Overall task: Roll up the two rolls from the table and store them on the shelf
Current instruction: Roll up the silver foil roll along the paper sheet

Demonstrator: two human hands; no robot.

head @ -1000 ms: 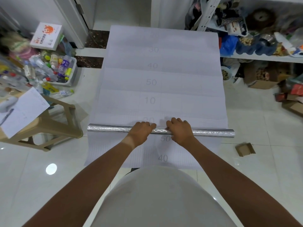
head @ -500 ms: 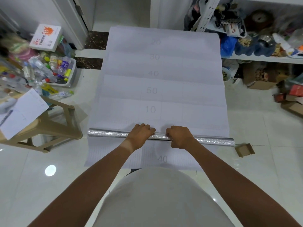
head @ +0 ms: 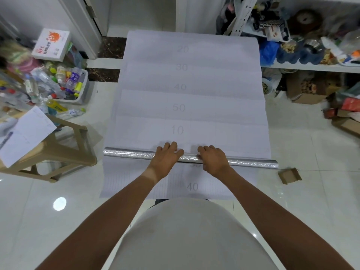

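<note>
Number under roll [head: 190, 159] unreadable

Bare forearms, no sleeves; light grey-white top [head: 191, 234].
</note>
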